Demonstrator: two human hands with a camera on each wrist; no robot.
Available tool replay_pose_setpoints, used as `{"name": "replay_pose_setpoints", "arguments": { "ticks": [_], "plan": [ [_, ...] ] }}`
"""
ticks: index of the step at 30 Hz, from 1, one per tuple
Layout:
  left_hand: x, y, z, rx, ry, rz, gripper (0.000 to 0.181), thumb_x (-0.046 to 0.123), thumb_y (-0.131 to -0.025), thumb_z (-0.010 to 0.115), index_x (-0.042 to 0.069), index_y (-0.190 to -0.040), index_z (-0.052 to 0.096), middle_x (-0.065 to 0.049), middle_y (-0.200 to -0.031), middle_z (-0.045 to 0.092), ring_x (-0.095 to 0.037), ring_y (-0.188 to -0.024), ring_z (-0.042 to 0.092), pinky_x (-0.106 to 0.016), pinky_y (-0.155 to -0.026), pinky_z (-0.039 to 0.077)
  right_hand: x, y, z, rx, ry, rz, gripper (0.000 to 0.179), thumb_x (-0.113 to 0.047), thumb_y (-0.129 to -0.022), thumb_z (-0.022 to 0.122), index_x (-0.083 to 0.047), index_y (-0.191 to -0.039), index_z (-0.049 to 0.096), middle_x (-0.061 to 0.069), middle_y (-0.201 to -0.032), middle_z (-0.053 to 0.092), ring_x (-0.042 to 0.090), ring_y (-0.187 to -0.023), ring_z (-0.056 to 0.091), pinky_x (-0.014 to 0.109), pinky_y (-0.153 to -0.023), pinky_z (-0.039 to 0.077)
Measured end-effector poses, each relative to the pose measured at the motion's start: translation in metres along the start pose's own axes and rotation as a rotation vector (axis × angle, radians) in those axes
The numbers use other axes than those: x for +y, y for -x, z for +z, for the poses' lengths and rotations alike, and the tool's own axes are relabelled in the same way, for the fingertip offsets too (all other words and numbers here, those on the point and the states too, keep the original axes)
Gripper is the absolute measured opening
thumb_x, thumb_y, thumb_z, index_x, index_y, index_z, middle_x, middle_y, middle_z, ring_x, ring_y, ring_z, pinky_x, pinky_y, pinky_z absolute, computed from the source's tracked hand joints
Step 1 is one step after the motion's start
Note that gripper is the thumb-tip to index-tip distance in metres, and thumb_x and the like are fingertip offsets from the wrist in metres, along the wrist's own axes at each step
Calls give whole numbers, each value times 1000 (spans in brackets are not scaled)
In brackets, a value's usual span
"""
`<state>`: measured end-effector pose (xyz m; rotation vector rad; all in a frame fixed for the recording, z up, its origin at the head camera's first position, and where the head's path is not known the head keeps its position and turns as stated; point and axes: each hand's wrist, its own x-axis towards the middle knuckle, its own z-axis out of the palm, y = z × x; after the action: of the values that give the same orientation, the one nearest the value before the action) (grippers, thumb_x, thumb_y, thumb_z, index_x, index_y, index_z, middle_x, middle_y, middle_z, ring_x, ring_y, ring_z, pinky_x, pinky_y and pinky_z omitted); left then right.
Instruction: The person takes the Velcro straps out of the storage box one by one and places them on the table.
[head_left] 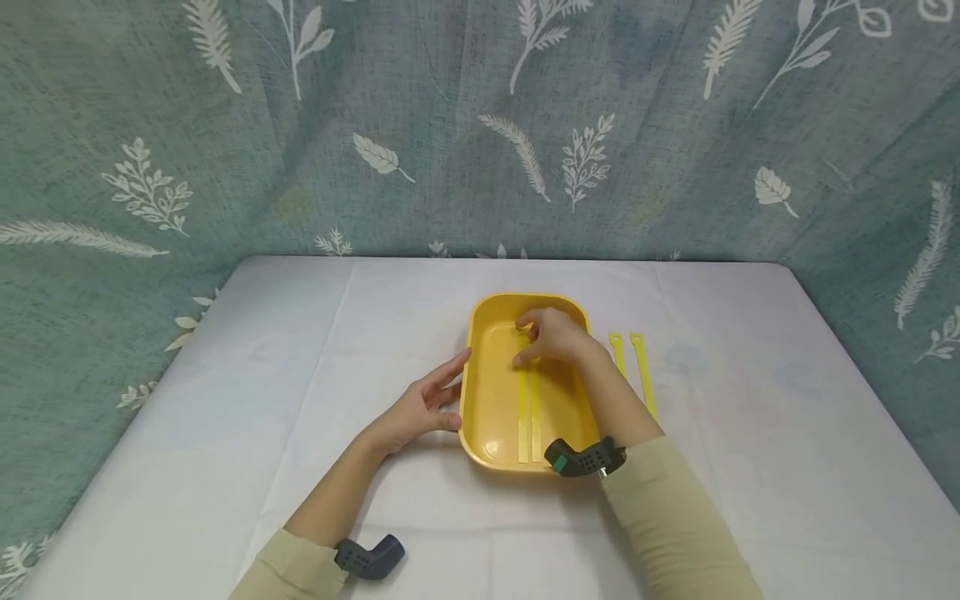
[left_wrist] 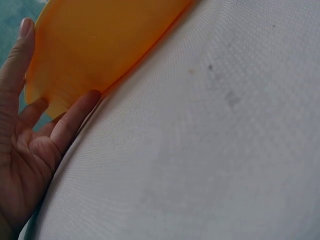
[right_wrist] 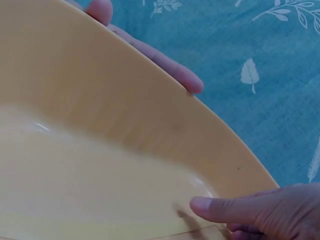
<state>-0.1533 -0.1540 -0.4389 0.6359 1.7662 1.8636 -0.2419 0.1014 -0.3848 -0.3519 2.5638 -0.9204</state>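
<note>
A yellow plastic tray (head_left: 487, 392) with rounded corners lies on the white tabletop in the head view. My left hand (head_left: 420, 410) rests against its left outer wall, fingers fairly straight; the left wrist view shows the fingertips (left_wrist: 91, 97) touching that wall. Over the far half of the tray is my right hand (head_left: 553, 335), thumb and index finger spread apart. Two flat yellow strips (head_left: 523, 421) lie side by side in the tray, their far parts covered by this hand. In the right wrist view the thumb (right_wrist: 225, 209) is above the tray floor.
Two more yellow strips (head_left: 642, 367) with wider far ends lie on the tabletop (head_left: 750, 433) right of the tray, partly behind the right forearm. A blue-green cloth (head_left: 450, 108) with white leaf prints hangs behind the table. Both wrists wear dark camera mounts (head_left: 370, 558).
</note>
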Motion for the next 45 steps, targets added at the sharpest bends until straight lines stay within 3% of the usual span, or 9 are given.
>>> {"name": "replay_pose_setpoints", "arguments": {
  "ticks": [7, 14, 25, 29, 35, 39, 45],
  "plan": [
    [1, -1, 0, 10, -11, -19, 99, 24, -76, 79, 19, -153, 18, -2, -160, 11, -34, -142, 22, -29, -100, 43, 2, -1, 1, -13, 106, -41, 62, -21, -70, 85, -4, -124, 60, 10, -95, 60, 21, -86, 53, 28, -76, 46],
    [-1, -1, -1, 12, -12, -18, 101, 29, -74, 80, 19, -153, 17, -2, -160, 11, -35, -142, 22, -29, -101, 43, 0, -1, 5, -7, 95, -107, 51, -19, -71, 84, -4, -116, 65, 6, -86, 59, 18, -79, 51, 25, -71, 43],
    [0, -1, 0, 3, -10, -10, 101, 31, -74, 80, 20, -153, 18, -2, -159, 11, -35, -141, 22, -28, -100, 43, 1, -5, 8, 38, 62, -147, 42, -25, -74, 82, -7, -109, 69, 1, -78, 53, 15, -72, 46, 22, -63, 37],
    [1, -1, -1, 0, -15, -8, 102, 32, -73, 79, 19, -153, 17, -3, -160, 10, -35, -142, 22, -28, -101, 43, 0, -4, 9, -1, 66, -165, 54, -29, -68, 85, -8, -115, 67, 2, -78, 56, 15, -74, 48, 23, -66, 39],
    [0, -1, 1, 0, -5, -11, 104, 34, -72, 80, 18, -153, 16, -4, -160, 9, -35, -142, 21, -28, -101, 42, -1, -2, 12, -91, 166, -174, 65, -31, -66, 87, -11, -123, 63, 0, -76, 55, 13, -69, 48, 23, -62, 39],
    [0, -1, 1, 2, -6, -17, 102, 31, -74, 80, 18, -153, 16, -3, -160, 10, -35, -142, 21, -28, -101, 42, -3, -3, 14, -85, 182, -158, 61, -31, -67, 86, -14, -121, 64, 0, -75, 54, 13, -68, 48, 23, -60, 38],
    [-1, -1, -1, 9, -7, -23, 99, 25, -75, 80, 21, -152, 18, -2, -159, 11, -35, -142, 22, -27, -101, 42, -4, -5, 16, -100, 108, -151, 46, -25, -70, 85, -13, -112, 68, 1, -75, 55, 12, -65, 48, 22, -58, 39]
  ]
}}
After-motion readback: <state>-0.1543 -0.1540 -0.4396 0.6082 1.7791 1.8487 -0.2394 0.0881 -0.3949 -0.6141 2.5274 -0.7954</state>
